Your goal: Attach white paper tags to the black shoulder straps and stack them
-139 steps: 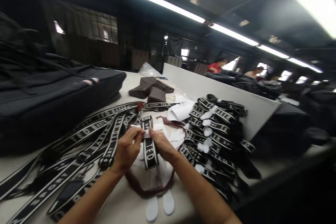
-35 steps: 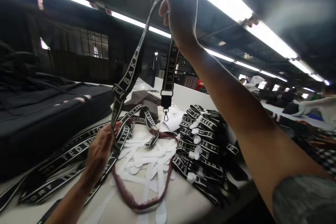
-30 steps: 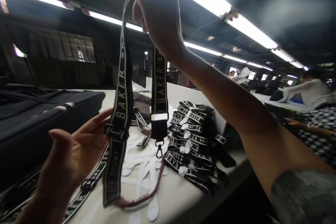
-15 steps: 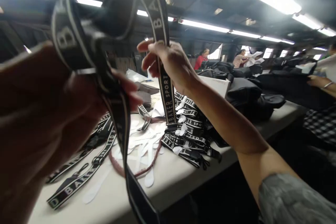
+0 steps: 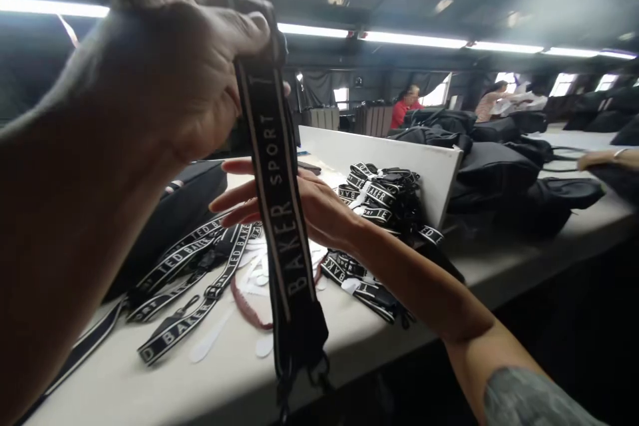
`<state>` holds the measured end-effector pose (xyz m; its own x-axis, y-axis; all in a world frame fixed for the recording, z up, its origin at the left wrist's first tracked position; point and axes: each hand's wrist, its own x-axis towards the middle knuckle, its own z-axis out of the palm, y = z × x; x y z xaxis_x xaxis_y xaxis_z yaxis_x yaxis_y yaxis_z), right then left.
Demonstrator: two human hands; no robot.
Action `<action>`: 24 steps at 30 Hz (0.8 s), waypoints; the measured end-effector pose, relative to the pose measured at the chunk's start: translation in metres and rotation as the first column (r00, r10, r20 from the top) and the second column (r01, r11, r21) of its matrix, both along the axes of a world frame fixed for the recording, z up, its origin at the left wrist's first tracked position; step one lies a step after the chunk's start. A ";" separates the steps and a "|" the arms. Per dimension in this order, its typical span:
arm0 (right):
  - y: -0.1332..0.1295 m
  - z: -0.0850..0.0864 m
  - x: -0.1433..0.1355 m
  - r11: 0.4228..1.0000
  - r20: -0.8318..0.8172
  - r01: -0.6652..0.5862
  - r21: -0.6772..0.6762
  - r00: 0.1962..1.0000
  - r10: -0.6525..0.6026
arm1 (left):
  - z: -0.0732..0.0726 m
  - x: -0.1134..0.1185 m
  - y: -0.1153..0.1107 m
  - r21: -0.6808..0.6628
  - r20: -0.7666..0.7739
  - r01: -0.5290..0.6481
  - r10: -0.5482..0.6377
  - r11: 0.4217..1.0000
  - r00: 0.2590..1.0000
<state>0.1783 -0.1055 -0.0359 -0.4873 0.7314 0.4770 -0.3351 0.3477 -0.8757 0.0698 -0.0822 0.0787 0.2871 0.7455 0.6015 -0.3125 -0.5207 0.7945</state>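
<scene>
My left hand (image 5: 184, 60) is raised and closed on the top of a folded black webbing strap (image 5: 277, 180) with white lettering. The strap hangs down in layers, its metal clips dangling at the bottom over the table's front edge. Behind the strap, partly covered by it, my right hand (image 5: 324, 206) has its fingers stretched out and apart. Nothing shows in its fingers. Beyond the right wrist is a pile of folded straps (image 5: 372, 194) bound with white bands. Loose straps (image 5: 187, 259) lie on the left, below my left hand.
White paper strips (image 5: 257, 266) and a brown cord (image 5: 244, 306) lie on the pale table (image 5: 219, 383). A white board (image 5: 379, 153) stands behind the pile, with black bags (image 5: 499, 173) to its right. Other people are farther back, and a co-worker's hand (image 5: 606, 158) is at the right edge.
The strap has gone from open loops to a folded length hanging from my left hand. My right hand has let go of it and lowered, fingers spread. The view has shifted.
</scene>
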 end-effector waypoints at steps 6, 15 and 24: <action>0.015 -0.001 0.001 0.986 -0.094 0.147 0.085 0.986 -0.139 | -0.019 -0.009 -0.011 -0.197 -0.322 0.183 -0.240 0.963 0.916; 0.024 -0.003 0.005 0.952 0.000 0.296 0.079 0.955 -0.297 | -0.045 -0.018 0.001 -0.185 -0.241 0.349 -0.387 0.919 0.890; 0.022 -0.026 0.001 0.998 -0.031 0.052 -0.035 0.998 -0.053 | -0.037 -0.013 0.018 -0.062 0.063 0.130 -0.126 0.990 0.990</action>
<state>0.1797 -0.0834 -0.0624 -0.4332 0.7715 0.4659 -0.3448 0.3358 -0.8766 0.0564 -0.0641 0.0418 0.3485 0.7434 0.5709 -0.4207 -0.4202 0.8040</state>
